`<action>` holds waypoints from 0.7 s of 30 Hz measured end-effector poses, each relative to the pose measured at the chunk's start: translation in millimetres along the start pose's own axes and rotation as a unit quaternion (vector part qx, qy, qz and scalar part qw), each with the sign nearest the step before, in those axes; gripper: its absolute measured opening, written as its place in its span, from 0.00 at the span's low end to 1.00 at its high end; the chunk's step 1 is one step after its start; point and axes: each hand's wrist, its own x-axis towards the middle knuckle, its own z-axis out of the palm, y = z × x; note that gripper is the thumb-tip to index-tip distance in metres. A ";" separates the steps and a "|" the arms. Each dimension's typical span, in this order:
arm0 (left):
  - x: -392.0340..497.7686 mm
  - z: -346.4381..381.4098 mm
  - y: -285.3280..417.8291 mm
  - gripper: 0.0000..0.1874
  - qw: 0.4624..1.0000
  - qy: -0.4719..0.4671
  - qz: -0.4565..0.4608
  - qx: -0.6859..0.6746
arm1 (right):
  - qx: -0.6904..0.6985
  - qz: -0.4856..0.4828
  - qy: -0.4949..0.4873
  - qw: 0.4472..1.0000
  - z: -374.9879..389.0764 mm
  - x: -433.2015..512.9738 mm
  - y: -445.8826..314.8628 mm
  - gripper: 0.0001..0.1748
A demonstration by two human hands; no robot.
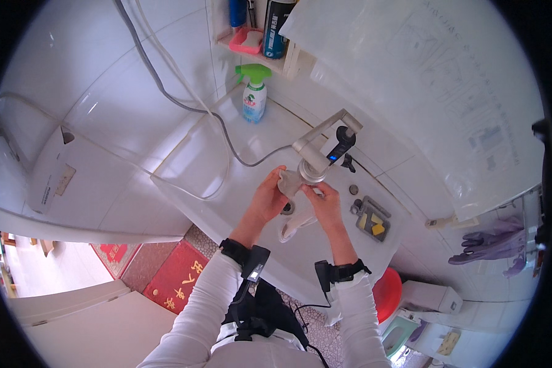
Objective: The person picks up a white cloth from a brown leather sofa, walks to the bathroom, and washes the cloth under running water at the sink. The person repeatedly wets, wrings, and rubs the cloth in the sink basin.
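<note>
A damp-looking greyish-white cloth (289,182) is held up beneath the round outlet of the metal faucet (311,171); it may be a sock. My left hand (267,198) grips its left side, thumb and fingers bent around it. On the opposite edge, the fingertips of my right hand (324,204) pinch the fabric just below the outlet. Another white fabric piece (296,226) lies in the white washbasin (280,257) under my hands. Part of the dark drain (287,208) shows between my wrists. A black faucet handle (342,145) with a lit blue display rises behind the outlet.
To the right sits a grey soap tray (373,220) with yellow pieces. A green-topped spray bottle (254,94) stands at the back left. A grey hose (221,122) crosses the ledge to the faucet. Purple gloves (492,241) hang at right, above a red basin (387,294).
</note>
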 end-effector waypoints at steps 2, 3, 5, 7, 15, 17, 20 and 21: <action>-2.1 2.8 6.6 0.16 1.000 0.002 -0.027 0.006 | -0.033 0.014 0.014 0.999 -6.5 4.9 0.3 0.14; -3.5 5.6 10.1 0.17 0.999 0.017 -0.045 0.011 | -0.040 0.025 0.006 0.999 -8.2 6.7 0.5 0.14; -6.9 12.9 15.4 0.18 0.996 -0.003 -0.090 0.015 | -0.021 0.051 -0.009 0.998 -9.0 9.0 1.7 0.15; -9.7 19.7 18.7 0.19 0.992 -0.029 -0.100 0.071 | 0.042 0.073 -0.034 0.996 -7.6 9.8 4.8 0.15; -8.5 18.6 36.6 0.15 0.946 -0.008 -0.064 0.317 | 0.159 0.103 0.037 0.981 -17.3 14.2 21.3 0.15; -9.0 20.1 40.4 0.13 0.955 0.004 -0.079 0.287 | 0.176 0.089 0.013 0.980 -18.9 14.4 17.8 0.17; -10.6 29.1 42.8 0.12 0.958 -0.010 -0.083 0.273 | 0.125 0.076 -0.038 0.988 -14.2 13.7 6.6 0.20; -10.9 32.7 43.4 0.12 0.958 -0.020 -0.080 0.274 | 0.075 0.081 -0.047 0.993 -11.9 13.6 2.7 0.20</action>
